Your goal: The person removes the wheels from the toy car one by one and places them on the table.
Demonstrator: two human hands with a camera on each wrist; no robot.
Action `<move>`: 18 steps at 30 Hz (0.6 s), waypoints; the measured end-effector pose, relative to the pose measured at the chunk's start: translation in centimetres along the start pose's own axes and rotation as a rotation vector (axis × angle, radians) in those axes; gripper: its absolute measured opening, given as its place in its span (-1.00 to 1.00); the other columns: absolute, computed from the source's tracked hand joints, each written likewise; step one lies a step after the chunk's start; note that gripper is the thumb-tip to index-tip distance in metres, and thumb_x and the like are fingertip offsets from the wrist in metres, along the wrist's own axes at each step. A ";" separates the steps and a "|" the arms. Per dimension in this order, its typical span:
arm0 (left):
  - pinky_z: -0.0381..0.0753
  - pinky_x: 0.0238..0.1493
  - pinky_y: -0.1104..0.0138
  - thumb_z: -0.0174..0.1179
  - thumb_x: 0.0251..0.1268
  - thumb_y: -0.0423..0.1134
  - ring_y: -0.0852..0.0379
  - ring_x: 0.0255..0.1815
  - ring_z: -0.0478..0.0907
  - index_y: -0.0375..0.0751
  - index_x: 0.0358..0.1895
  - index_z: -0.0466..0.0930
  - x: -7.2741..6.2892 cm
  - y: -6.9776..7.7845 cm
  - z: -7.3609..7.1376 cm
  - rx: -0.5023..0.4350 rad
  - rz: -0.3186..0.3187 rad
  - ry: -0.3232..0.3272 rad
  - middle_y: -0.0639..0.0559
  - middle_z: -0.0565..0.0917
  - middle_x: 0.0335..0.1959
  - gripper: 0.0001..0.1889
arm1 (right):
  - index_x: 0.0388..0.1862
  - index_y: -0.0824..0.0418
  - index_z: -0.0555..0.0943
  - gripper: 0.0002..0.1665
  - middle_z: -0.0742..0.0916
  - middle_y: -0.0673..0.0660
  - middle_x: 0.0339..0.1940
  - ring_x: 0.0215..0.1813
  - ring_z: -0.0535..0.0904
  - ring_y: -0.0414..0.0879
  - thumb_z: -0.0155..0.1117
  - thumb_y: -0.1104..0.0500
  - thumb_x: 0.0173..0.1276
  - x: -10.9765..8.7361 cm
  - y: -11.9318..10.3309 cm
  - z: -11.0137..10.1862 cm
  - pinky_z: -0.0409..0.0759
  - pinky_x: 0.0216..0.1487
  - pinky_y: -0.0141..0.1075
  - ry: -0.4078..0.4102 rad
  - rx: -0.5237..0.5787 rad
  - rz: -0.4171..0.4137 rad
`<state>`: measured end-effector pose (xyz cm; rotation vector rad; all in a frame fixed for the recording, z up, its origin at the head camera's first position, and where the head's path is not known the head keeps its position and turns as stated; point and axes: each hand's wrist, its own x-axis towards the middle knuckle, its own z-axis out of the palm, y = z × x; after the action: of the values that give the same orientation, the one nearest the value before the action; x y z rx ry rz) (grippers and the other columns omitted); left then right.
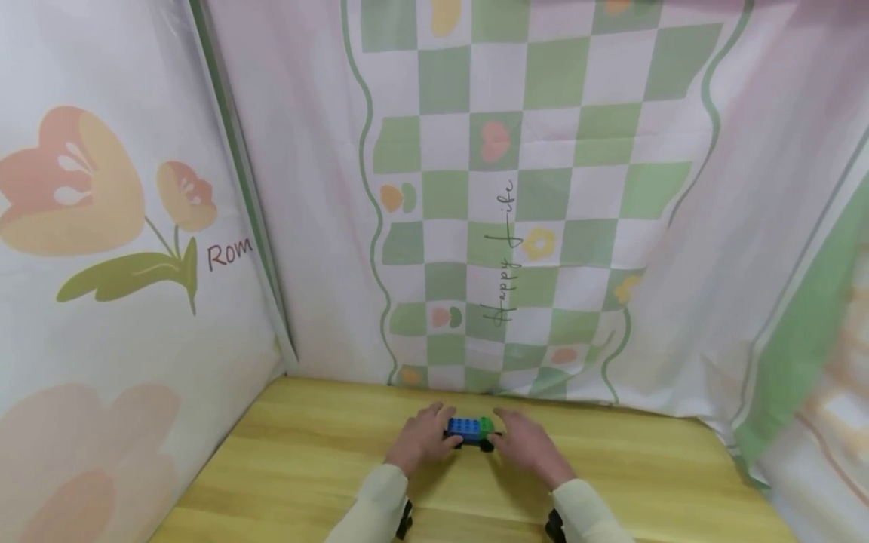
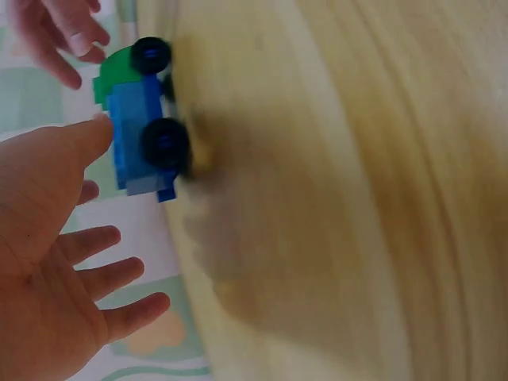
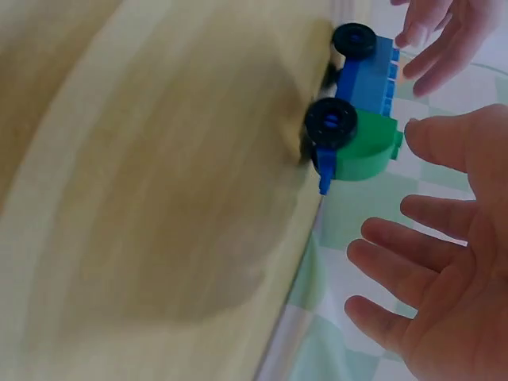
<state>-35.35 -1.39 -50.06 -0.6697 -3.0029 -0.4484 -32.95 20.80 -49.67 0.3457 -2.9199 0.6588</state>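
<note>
A small toy car built of blocks (image 1: 468,430), with a blue studded body, a green rounded front and black wheels, stands on the wooden tabletop. My left hand (image 1: 422,437) is at its blue end, the right hand (image 1: 529,446) by its green end. In the left wrist view, the left hand (image 2: 48,262) has its fingers spread, and its thumb tip overlaps the blue side of the car (image 2: 135,127). The right wrist view shows the right hand (image 3: 456,270) with fingers apart and its thumb tip close beside the green block (image 3: 369,147).
The wooden table (image 1: 305,467) reaches back to a hanging checkered cloth (image 1: 502,241). A flower-printed cloth wall (image 1: 88,332) stands along the left side, and a green and white cloth (image 1: 808,332) hangs at the right. Black wrist devices show under both pale sleeves (image 1: 380,501).
</note>
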 end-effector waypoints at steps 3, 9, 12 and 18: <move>0.49 0.33 -0.11 0.13 0.50 0.13 -0.12 0.40 0.44 0.04 0.46 0.39 0.2 0.2 0.7 0.023 0.004 0.010 -0.08 0.44 0.45 -0.43 | 0.36 0.32 0.51 -0.41 0.64 0.35 0.28 0.30 0.54 0.32 0.31 0.06 0.44 0.0 -0.1 0.4 0.46 0.31 0.29 -0.002 -0.027 -0.015; 0.54 0.27 -0.10 0.13 0.52 0.07 -0.09 0.31 0.52 0.07 0.40 0.49 0.4 0.3 1.7 0.039 0.010 0.041 0.00 0.55 0.35 -0.53 | 0.25 0.36 0.58 -0.53 0.69 0.36 0.16 0.18 0.62 0.29 0.28 0.15 0.46 -0.3 -0.5 1.1 0.57 0.22 0.20 0.036 -0.043 -0.015; 0.55 0.26 -0.12 0.15 0.51 0.04 -0.10 0.28 0.55 0.06 0.37 0.52 0.7 0.3 1.8 0.040 0.006 0.049 -0.02 0.59 0.31 -0.55 | 0.19 0.36 0.61 -0.58 0.70 0.34 0.14 0.16 0.63 0.27 0.31 0.18 0.43 -0.2 -0.7 1.1 0.59 0.21 0.17 0.060 -0.015 -0.003; 0.56 0.22 -0.15 0.19 0.48 0.00 -0.10 0.25 0.58 0.04 0.37 0.53 0.8 0.2 2.3 -0.027 -0.025 0.044 -0.03 0.64 0.27 -0.54 | 0.05 0.31 0.62 -0.67 0.76 0.27 -0.02 0.01 0.70 0.18 0.39 0.22 0.36 0.2 -0.7 1.7 0.67 0.06 0.10 0.101 0.043 -0.021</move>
<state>-35.97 -0.24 -52.10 -0.6165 -2.9716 -0.4993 -33.06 19.44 -50.90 0.3370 -2.8066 0.7154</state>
